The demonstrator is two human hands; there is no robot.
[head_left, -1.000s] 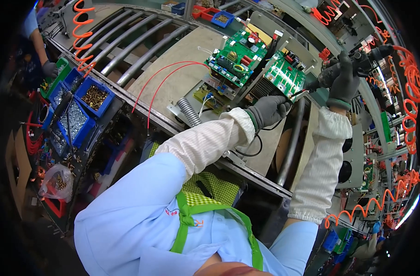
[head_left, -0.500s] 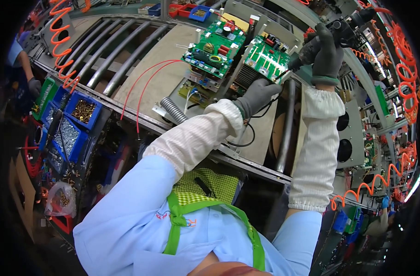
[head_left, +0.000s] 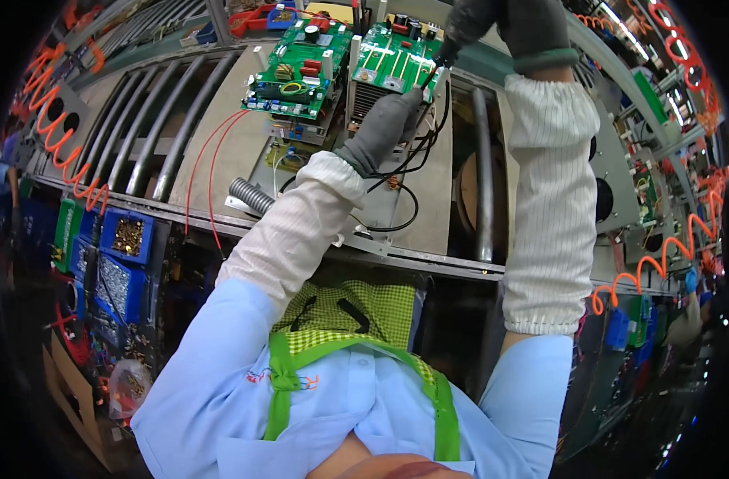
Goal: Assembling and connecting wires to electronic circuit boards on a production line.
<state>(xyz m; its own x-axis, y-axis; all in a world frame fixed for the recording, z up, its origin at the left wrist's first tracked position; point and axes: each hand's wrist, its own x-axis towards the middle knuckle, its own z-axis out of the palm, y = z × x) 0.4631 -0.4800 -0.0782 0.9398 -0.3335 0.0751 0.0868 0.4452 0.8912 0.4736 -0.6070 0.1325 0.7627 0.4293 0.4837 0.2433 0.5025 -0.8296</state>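
Observation:
My right hand (head_left: pixel 532 32), in a grey glove, grips a dark power screwdriver (head_left: pixel 467 30) by the top edge, which cuts off part of both. The screwdriver's thin bit points down at the near right corner of a green circuit board (head_left: pixel 396 57) mounted on a black finned heat sink (head_left: pixel 366 105). My left hand (head_left: pixel 384 132), also gloved, is closed beside that corner, close to the bit; whatever its fingertips hold is hidden. Black cables (head_left: pixel 416 169) loop beside and below it. Left of the heat sink stands a second green circuit board (head_left: pixel 297 68) crowded with parts.
Two red wires (head_left: pixel 208 156) hang over the bench's front edge. A grey corrugated tube (head_left: pixel 251 195) lies near my left sleeve. Metal rollers (head_left: pixel 190 120) flank the board on which the assembly stands. Blue bins (head_left: pixel 126 236) of screws sit at left; orange coiled hoses (head_left: pixel 61 148) hang at both sides.
The view has shifted, so the assembly sits further left and higher. My right hand has brought the screwdriver over to the board's corner. My left hand stays near that corner.

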